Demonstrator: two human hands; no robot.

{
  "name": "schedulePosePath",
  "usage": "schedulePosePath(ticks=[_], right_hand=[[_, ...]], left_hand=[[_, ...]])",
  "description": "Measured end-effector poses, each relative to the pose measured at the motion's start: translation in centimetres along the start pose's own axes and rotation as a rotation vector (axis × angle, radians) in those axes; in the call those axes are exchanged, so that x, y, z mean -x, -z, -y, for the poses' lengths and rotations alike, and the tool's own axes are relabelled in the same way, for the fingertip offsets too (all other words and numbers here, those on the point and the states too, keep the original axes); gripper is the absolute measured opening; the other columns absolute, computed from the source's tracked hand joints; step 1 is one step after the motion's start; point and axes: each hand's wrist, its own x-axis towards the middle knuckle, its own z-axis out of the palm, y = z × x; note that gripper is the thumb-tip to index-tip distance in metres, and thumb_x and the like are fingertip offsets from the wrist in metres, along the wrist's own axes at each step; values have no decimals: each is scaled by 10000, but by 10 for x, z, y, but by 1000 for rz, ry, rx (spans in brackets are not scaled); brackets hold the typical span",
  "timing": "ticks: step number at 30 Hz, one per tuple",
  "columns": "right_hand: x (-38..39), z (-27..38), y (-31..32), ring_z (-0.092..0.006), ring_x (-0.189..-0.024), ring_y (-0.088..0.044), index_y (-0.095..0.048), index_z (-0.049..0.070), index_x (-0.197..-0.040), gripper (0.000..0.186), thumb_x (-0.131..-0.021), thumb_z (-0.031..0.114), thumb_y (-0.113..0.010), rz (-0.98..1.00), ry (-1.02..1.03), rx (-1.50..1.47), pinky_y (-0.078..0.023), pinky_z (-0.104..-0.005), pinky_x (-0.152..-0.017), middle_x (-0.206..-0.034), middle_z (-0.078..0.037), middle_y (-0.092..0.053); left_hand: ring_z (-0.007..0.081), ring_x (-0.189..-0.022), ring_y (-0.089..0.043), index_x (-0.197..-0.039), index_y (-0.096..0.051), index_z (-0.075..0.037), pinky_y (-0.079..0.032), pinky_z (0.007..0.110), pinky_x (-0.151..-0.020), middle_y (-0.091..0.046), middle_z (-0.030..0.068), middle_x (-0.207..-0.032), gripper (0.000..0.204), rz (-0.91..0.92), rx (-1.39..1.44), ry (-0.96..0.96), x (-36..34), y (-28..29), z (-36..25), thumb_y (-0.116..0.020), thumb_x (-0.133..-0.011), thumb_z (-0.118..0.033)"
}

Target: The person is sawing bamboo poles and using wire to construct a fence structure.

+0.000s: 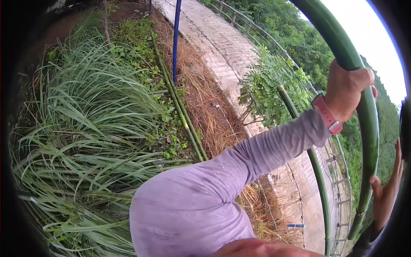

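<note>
A thick green bamboo pole (368,128) runs from the top down the right side of the view, bowed by the lens. My left hand (349,89) is wrapped round its upper part, with a lavender sleeve and a red watch (328,115) on that arm. Lower down, at the right rim, my right hand (387,188) has its fingers stretched out beside the pole. Its thumb is close to the pole; whether it touches I cannot tell. Behind my left forearm stands a thinner green bamboo pole (317,171), partly hidden by the sleeve.
Long grass (94,111) covers the left. Two slender green poles (177,100) lie beside dry brown straw (207,98). A blue post (176,43) rises near strands of barbed wire (216,46). Beyond run a paved path (218,34), a railing (257,29), a leafy shrub (267,85) and trees.
</note>
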Motion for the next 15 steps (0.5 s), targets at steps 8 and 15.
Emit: schedulePosePath(ticks=[8, 15], right_hand=[[146, 37, -50, -325, -1047, -506, -322, 64, -1299, 807, -681, 419, -700, 755, -497, -280, -412, -408, -856, -1171, -188, -495], [170, 87, -134, -362, -787, -563, -492, 32, -1045, 574, -559, 200, -745, 674, -592, -333, -453, -410, -692, -867, -183, -565]], left_hand=[[235, -743, -581, -834, -514, -71, -509, 453, -672, -546, 70, -796, 120, -211, -46, 344, 49, 161, -42, -565, -783, -167], [246, -667, -572, -818, -531, -43, -496, 404, -654, -560, 95, -722, 153, -506, -252, 504, -2, 300, -82, -562, -780, -187]])
